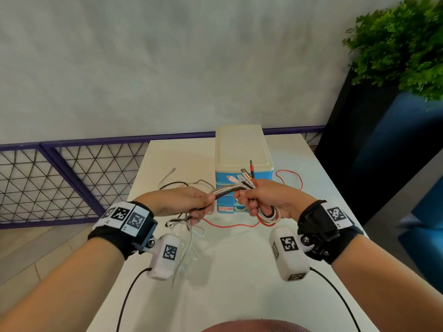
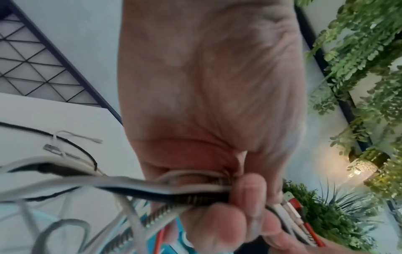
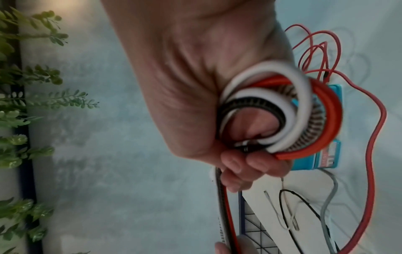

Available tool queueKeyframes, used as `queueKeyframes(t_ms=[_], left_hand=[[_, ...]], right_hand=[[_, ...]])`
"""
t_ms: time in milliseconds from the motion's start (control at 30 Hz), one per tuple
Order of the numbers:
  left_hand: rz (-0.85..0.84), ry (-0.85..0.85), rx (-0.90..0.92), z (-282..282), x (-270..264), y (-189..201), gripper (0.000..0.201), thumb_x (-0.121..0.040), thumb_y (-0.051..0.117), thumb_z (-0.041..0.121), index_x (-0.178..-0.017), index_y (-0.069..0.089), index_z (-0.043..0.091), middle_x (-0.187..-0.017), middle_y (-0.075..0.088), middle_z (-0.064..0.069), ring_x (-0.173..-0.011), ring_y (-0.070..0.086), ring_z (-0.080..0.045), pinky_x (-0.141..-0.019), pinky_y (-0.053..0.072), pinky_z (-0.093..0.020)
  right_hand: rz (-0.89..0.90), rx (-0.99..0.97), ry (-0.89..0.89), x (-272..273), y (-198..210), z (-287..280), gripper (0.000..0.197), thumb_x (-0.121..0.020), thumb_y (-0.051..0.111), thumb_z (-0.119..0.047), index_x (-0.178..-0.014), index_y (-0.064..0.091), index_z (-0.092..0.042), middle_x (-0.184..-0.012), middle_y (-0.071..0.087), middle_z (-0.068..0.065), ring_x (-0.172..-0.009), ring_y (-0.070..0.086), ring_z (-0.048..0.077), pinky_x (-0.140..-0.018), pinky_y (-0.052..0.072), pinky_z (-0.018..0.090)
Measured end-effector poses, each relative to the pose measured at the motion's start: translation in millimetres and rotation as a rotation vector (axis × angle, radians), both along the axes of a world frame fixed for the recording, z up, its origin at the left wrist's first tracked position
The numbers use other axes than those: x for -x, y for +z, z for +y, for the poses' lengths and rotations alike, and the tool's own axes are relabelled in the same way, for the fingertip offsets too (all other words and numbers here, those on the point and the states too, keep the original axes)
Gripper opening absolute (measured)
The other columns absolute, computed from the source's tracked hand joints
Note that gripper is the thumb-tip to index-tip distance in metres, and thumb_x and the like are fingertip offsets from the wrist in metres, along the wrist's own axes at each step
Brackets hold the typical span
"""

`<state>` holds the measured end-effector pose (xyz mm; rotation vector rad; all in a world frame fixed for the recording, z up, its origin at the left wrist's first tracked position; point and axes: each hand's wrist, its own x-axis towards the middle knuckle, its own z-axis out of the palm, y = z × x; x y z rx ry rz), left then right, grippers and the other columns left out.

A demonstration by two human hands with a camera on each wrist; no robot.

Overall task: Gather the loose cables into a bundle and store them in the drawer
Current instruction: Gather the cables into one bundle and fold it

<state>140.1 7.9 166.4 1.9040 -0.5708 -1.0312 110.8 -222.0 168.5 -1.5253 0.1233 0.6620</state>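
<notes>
Both hands hold one cable bundle point(image 1: 227, 189) of red, white, black and braided cables above the white table point(image 1: 239, 271). My right hand point(image 1: 261, 200) grips the bundle where it folds into a tight loop point(image 3: 289, 111), with the plug ends point(image 1: 247, 173) sticking up past its thumb. My left hand point(image 1: 191, 202) grips the same cables point(image 2: 195, 194) a little to the left; their loose tails point(image 1: 187, 236) hang down to the table. Behind the hands stands a small blue drawer unit point(image 1: 242, 164) with a cream top; its drawers look closed.
A loose red cable point(image 1: 290, 178) trails over the table right of the drawer unit. White and black cable ends point(image 1: 172, 180) lie at the left. A purple mesh fence point(image 1: 72, 178) runs behind the table, and a plant point(image 1: 402, 44) on a dark stand is at right.
</notes>
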Motion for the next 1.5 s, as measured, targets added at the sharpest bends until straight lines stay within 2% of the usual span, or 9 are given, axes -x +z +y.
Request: queueKeyframes(t_ms=[133, 267, 467, 767, 900, 1000, 1200, 1367, 1500], left_hand=[[0.064, -0.007, 0.051, 0, 3, -6, 0.033, -0.092, 0.048, 0.044, -0.081, 0.053, 0.013, -0.07, 0.066, -0.002, -0.068, 0.063, -0.018, -0.07, 0.047, -0.027], [0.099, 0.098, 0.113, -7, 14, -4, 0.026, -0.102, 0.035, 0.025, -0.083, 0.046, 0.01, -0.064, 0.053, -0.002, -0.052, 0.054, -0.013, -0.058, 0.046, -0.021], [-0.502, 0.278, -0.175, -29, 24, -16, 0.027, -0.101, 0.032, 0.033, -0.081, 0.042, 0.016, -0.075, 0.052, -0.002, -0.065, 0.048, -0.016, -0.064, 0.042, -0.035], [-1.071, 0.362, -0.524, -63, 45, 8, 0.012, -0.101, 0.035, 0.025, -0.101, 0.038, 0.014, -0.074, 0.047, 0.003, -0.063, 0.048, -0.024, -0.055, 0.033, -0.034], [-1.09, 0.27, -0.664, -79, 55, 25, 0.02, -0.093, 0.044, 0.006, -0.112, 0.04, 0.008, -0.096, 0.059, -0.006, -0.081, 0.064, -0.029, -0.057, 0.034, -0.033], [-1.116, 0.239, -0.676, -96, 60, 28, 0.031, -0.096, 0.039, 0.01, -0.126, 0.038, 0.003, -0.11, 0.059, -0.009, -0.091, 0.065, -0.03, -0.061, 0.037, -0.034], [-1.074, 0.165, -0.745, -111, 61, 35, 0.041, -0.097, 0.033, 0.004, -0.137, 0.031, -0.004, -0.128, 0.054, -0.017, -0.109, 0.059, -0.032, -0.073, 0.035, -0.033], [-1.003, 0.066, -0.679, -103, 55, 39, 0.036, -0.094, 0.036, 0.001, -0.13, 0.039, -0.003, -0.109, 0.06, -0.015, -0.096, 0.06, -0.031, -0.067, 0.034, -0.033], [-0.776, 0.076, -0.506, -93, 41, 38, 0.016, -0.095, 0.04, 0.013, -0.099, 0.052, 0.002, -0.069, 0.055, -0.005, -0.066, 0.057, -0.024, -0.054, 0.041, -0.034]], right_hand=[[0.019, -0.028, -0.122, -10, -6, 0, 0.023, -0.101, 0.037, -0.004, -0.089, 0.057, -0.006, -0.06, 0.051, 0.0, -0.04, 0.04, 0.003, -0.043, 0.039, 0.017], [0.009, -0.004, -0.171, -13, -13, 3, 0.022, -0.101, 0.039, -0.005, -0.088, 0.057, -0.007, -0.061, 0.049, 0.0, -0.042, 0.041, 0.004, -0.043, 0.039, 0.018], [-0.208, 0.186, -0.239, -18, -20, 17, 0.017, -0.099, 0.046, -0.021, -0.098, 0.058, -0.01, -0.064, 0.047, 0.0, -0.05, 0.041, 0.01, -0.051, 0.041, 0.025], [-0.082, -0.186, -0.403, -11, -9, 37, 0.052, -0.096, 0.035, -0.059, -0.084, 0.054, -0.012, -0.063, 0.046, 0.002, -0.054, 0.043, 0.014, -0.055, 0.04, 0.026], [-0.036, -0.334, -0.381, -4, -9, 40, 0.07, -0.087, 0.042, -0.07, -0.104, 0.068, -0.008, -0.111, 0.065, 0.021, -0.104, 0.061, 0.036, -0.098, 0.047, 0.038], [-0.023, -0.34, -0.314, 3, -5, 39, 0.057, -0.086, 0.041, -0.069, -0.093, 0.07, -0.02, -0.093, 0.068, 0.007, -0.089, 0.066, 0.02, -0.08, 0.05, 0.033], [0.022, -0.302, -0.297, 0, -2, 33, 0.041, -0.08, 0.063, -0.056, -0.095, 0.062, -0.018, -0.085, 0.06, 0.003, -0.082, 0.06, 0.02, -0.077, 0.047, 0.035], [0.057, -0.282, -0.301, -9, -4, 30, 0.031, -0.093, 0.048, -0.051, -0.081, 0.056, -0.023, -0.073, 0.054, -0.002, -0.064, 0.052, 0.014, -0.051, 0.042, 0.023], [0.016, -0.285, -0.328, -18, 1, 29, 0.036, -0.096, 0.045, -0.05, -0.079, 0.053, -0.02, -0.063, 0.049, -0.002, -0.056, 0.047, 0.013, -0.053, 0.039, 0.025]])
